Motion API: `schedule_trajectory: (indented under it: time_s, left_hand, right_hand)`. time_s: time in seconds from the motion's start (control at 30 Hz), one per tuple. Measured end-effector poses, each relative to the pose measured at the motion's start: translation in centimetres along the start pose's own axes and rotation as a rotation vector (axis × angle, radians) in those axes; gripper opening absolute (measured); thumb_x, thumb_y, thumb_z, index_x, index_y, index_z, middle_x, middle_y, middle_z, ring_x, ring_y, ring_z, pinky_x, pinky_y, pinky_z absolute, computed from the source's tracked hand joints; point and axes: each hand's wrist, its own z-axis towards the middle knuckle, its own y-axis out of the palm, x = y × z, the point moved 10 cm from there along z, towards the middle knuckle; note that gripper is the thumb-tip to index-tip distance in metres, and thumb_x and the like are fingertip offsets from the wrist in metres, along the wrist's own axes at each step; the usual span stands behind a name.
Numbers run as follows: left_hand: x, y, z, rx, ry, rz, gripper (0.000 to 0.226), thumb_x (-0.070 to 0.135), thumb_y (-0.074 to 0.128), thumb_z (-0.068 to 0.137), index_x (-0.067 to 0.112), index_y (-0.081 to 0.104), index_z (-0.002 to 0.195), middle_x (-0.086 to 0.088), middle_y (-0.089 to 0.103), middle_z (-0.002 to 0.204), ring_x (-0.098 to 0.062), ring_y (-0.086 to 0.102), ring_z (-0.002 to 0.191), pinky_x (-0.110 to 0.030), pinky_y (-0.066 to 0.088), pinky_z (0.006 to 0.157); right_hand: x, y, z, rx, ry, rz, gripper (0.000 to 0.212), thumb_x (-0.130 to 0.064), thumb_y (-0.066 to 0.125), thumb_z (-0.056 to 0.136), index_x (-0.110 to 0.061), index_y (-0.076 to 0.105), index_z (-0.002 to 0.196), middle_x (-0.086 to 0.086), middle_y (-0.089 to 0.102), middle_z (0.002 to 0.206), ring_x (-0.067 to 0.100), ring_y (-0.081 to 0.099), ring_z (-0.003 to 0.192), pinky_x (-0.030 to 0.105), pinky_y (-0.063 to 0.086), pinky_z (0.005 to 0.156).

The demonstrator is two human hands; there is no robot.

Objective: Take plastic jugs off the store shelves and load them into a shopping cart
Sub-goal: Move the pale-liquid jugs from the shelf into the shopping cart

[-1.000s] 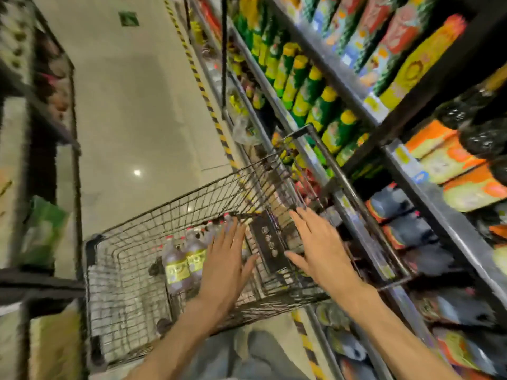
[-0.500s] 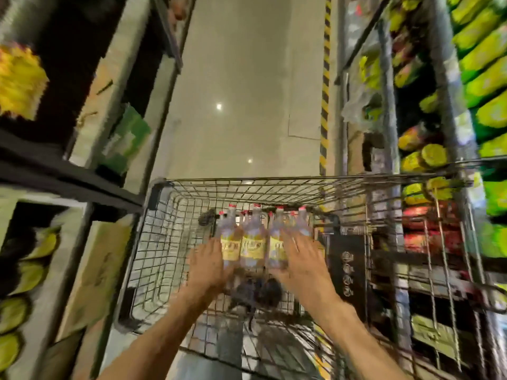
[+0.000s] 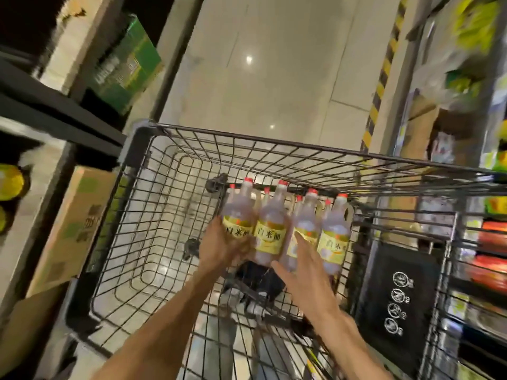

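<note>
Both hands, left hand (image 3: pixel 222 246) and right hand (image 3: pixel 303 266), now against the jugs (image 3: pixel 270 237).

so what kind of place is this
Most likely a supermarket aisle: a wire shopping cart holding labelled plastic jugs, stocked shelves on both sides, and cardboard stock boxes.

A pale glossy tiled floor (image 3: pixel 274 78) reflects ceiling lights. Dark shelving (image 3: pixel 55 111) stands left; a yellow-black hazard stripe (image 3: pixel 380 86) runs right.

Two bare forearms, no sleeves; dark trousers and light shoes below.
</note>
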Motion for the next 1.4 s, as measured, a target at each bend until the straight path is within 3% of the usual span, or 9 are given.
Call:
schedule_trajectory:
  time_s: [0.13,0.27,0.47,0.63,0.77,0.87,1.1,1.27,1.4]
  left_hand:
    - [2.5,-2.9,-4.3,-0.007,-0.048,-0.066,0.064,0.070,0.086,0.056,0.030,0.063,0.099,0.008,0.075,0.086,-0.003,0.072,0.073,-0.032,0.062,0.065]
    - [1.2,-4.9,-7.1,-0.002,-0.118,-0.175,0.071,0.050,0.093,0.064,0.021,0.054,0.116,0.001,0.073,0.097,-0.006,0.072,0.080,-0.020,0.058,0.063]
    - [0.4,-7.0,-8.3,-0.017,-0.132,-0.394,0.064,0.038,0.093,0.072,0.017,0.057,0.120,-0.008,0.073,0.106,-0.022,0.074,0.092,-0.045,0.064,0.080]
    - [-0.1,-8.2,-8.7,0.003,-0.123,-0.397,0.046,0.030,0.087,0.080,0.012,0.063,0.116,-0.009,0.075,0.101,-0.024,0.074,0.091,-0.032,0.062,0.073]
    - [-0.3,-8.5,-9.1,0.036,-0.138,-0.381,0.043,0.028,0.088,0.077,0.018,0.061,0.109,0.000,0.075,0.092,-0.009,0.074,0.082,-0.019,0.057,0.064]
    - [-0.2,-8.6,-9.5,0.032,-0.137,-0.361,0.041,0.027,0.089,0.076,0.021,0.060,0.104,0.009,0.076,0.086,-0.004,0.073,0.075,-0.019,0.058,0.061]
    - [3.2,-9.0,-12.5,0.005,-0.069,-0.348,0.049,0.027,0.089,0.074,0.018,0.062,0.114,-0.003,0.076,0.096,-0.013,0.074,0.084,-0.027,0.060,0.066]
    - [10.2,-9.7,-15.9,-0.063,0.063,-0.246,0.067,0.051,0.093,0.063,0.028,0.057,0.115,0.001,0.075,0.094,-0.016,0.074,0.085,-0.039,0.063,0.072]
    - [17.1,-10.2,-20.0,-0.081,0.212,-0.109,0.049,0.043,0.090,0.071,0.036,0.054,0.104,0.015,0.074,0.080,0.000,0.070,0.076,-0.023,0.057,0.067]
  right_hand:
    - [-1.2,0.8,2.6,-0.007,0.043,0.301,0.058,-0.038,0.070,0.095,-0.049,0.040,0.143,-0.027,0.058,0.132,-0.010,0.053,0.123,0.021,0.045,0.099]
    - [0.0,3.7,6.1,0.096,0.260,0.391,0.050,-0.027,0.077,0.090,-0.028,0.049,0.131,-0.009,0.064,0.115,0.019,0.068,0.108,0.033,0.058,0.078]
    - [6.2,9.8,11.1,0.071,0.610,0.272,0.109,-0.068,0.081,0.046,-0.033,0.036,0.139,0.011,0.044,0.131,0.039,0.054,0.107,0.049,0.059,0.080]
    - [4.7,10.4,10.5,0.075,0.724,0.330,0.116,-0.042,0.086,0.077,-0.011,0.010,0.158,0.020,0.032,0.152,0.043,0.050,0.127,0.050,0.053,0.099]
    - [3.8,11.7,9.6,0.063,0.690,0.421,0.090,-0.055,0.088,0.062,-0.016,0.034,0.124,0.008,0.057,0.107,0.029,0.064,0.091,0.046,0.060,0.082]
    - [3.0,10.4,9.4,0.127,0.577,0.397,0.099,-0.057,0.090,0.055,-0.018,0.033,0.128,0.005,0.057,0.114,0.030,0.064,0.094,0.042,0.059,0.079]
    - [0.7,6.1,4.1,-0.014,0.382,0.444,0.064,-0.047,0.088,0.073,-0.031,0.046,0.118,-0.010,0.064,0.101,0.016,0.061,0.091,0.030,0.049,0.079]
    - [-0.9,-1.0,-3.0,0.031,0.308,0.574,0.069,-0.047,0.089,0.073,-0.025,0.047,0.124,-0.011,0.067,0.107,0.010,0.065,0.098,0.025,0.051,0.074]
    - [-0.8,-7.3,-9.8,0.149,0.286,0.641,0.080,-0.059,0.092,0.062,-0.030,0.051,0.124,-0.013,0.073,0.105,0.007,0.072,0.099,0.034,0.060,0.088]
